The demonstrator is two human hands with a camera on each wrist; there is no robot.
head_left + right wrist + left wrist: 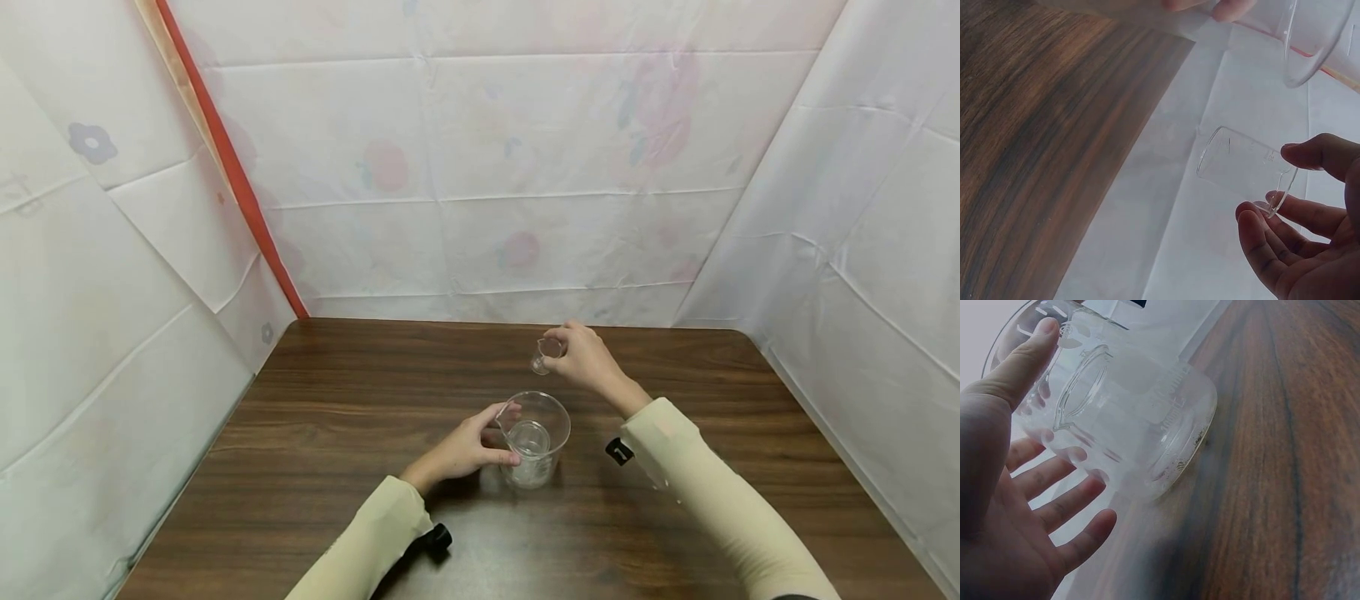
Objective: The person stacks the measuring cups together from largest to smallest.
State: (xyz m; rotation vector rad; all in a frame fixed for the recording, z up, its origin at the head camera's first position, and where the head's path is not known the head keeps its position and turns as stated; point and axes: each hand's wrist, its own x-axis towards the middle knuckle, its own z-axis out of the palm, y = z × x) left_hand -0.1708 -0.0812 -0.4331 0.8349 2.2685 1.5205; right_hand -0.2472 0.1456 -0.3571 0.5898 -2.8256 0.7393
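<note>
A large clear glass beaker (557,446) stands on the brown table in the head view. Inside it sits a smaller beaker (529,437), whose spout also shows through the glass in the left wrist view. My left hand (461,446) holds the large beaker from its left side, thumb on the near wall and fingers round the far wall. Above the table, beyond the large beaker, my right hand (588,358) pinches a tiny glass beaker (1244,162) at its rim between thumb and fingers. That tiny beaker is tilted in the right wrist view and looks see-through.
The wood-grain table (337,450) ends at a rounded far edge. White printed cloth (465,167) hangs behind it and along both sides, with a red strip (225,158) at the left corner. Black wrist devices (619,451) sit at both sleeves.
</note>
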